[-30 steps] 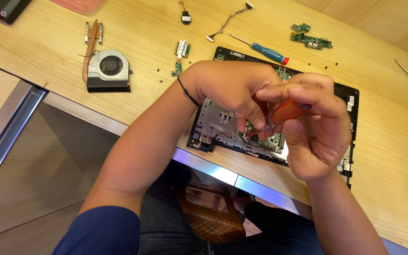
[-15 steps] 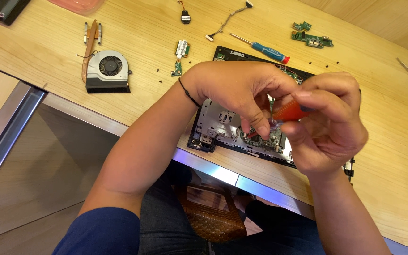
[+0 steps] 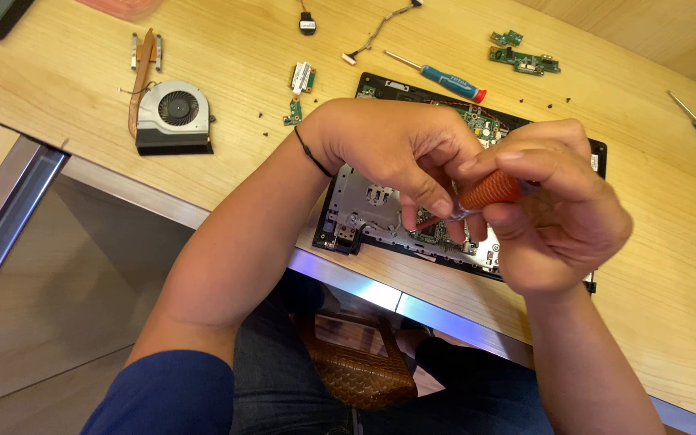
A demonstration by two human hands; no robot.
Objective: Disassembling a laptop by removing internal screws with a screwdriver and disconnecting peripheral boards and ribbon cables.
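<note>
Stripping well advanced: fan and 2 small boards lie out on worktop; laptop chassis keeps its mainboard; right hand grips orange-handled screwdriver, left hand pinching its tip.

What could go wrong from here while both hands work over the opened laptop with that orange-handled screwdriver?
The orange-handled screwdriver, gripped by the right hand and steadied by the left hand, might slip and scratch the exposed board in the opened laptop. The loose screws scattered on the wooden table could roll off or get lost.
</note>
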